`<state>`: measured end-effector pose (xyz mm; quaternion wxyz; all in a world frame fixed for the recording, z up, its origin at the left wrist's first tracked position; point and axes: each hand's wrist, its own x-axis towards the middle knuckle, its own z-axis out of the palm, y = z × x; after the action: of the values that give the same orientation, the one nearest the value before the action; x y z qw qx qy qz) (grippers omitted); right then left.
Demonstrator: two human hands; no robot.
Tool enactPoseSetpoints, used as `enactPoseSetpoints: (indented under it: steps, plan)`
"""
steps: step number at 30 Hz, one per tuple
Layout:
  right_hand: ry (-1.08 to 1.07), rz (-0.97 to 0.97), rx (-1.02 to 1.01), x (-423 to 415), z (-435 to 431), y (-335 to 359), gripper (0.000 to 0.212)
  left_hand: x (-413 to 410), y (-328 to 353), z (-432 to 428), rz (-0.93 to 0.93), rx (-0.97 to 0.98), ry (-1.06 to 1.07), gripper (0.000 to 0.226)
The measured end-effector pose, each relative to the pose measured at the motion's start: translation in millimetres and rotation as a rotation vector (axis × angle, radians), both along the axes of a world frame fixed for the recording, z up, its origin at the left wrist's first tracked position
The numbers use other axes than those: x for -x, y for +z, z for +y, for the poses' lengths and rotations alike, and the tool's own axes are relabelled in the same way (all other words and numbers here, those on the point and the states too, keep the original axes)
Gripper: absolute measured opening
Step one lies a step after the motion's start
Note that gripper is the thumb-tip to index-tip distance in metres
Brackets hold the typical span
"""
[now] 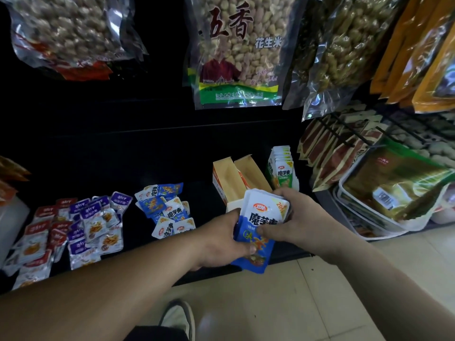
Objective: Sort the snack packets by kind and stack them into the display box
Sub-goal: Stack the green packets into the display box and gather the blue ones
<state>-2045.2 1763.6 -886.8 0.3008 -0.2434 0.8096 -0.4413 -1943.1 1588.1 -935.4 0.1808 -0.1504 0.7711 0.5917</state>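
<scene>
Head view: the left hand (221, 242) and right hand (299, 217) both grip a stack of blue packets (262, 217), near side of the open display box (227, 179); loose blue packets (167, 207) lie to its left; red and purple packets (73, 230) farther left; green packets (283, 168) stand right of the box.

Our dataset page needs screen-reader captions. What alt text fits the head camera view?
The left hand and right hand hold a bunch of blue snack packets in front of an open display box on a dark shelf. Loose blue packets and a red and purple pile lie to the left; green packets stand beside the box.
</scene>
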Motion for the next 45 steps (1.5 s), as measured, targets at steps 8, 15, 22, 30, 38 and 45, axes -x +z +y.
enactPoseSetpoints:
  steps: [8,15,22,30,38,45]
  plan:
    - [-0.171,0.146,0.051,9.1,-3.8,-9.7,0.038,21.4,-6.3,0.8,-0.005,0.044,0.152,0.059]
    - [-0.074,0.191,-0.034,48.5,-30.4,-45.0,0.040,25.6,-26.9,-11.0,-0.207,0.249,0.135,0.060]
    - [0.059,0.142,-0.028,71.1,-50.1,-115.1,0.038,54.4,-55.4,-35.6,-0.339,0.366,0.119,0.048]
    - [0.095,0.155,0.006,89.8,-45.5,-145.5,0.035,68.0,-126.6,-23.7,-0.236,0.371,0.188,0.050]
    - [0.174,0.241,-0.023,94.9,-42.4,-131.8,0.036,55.7,-143.3,-2.9,-0.197,0.345,0.254,0.076]
    - [0.109,0.222,-0.009,98.8,-36.7,-132.8,0.037,65.5,-151.0,9.1,-0.138,0.362,0.324,0.064]
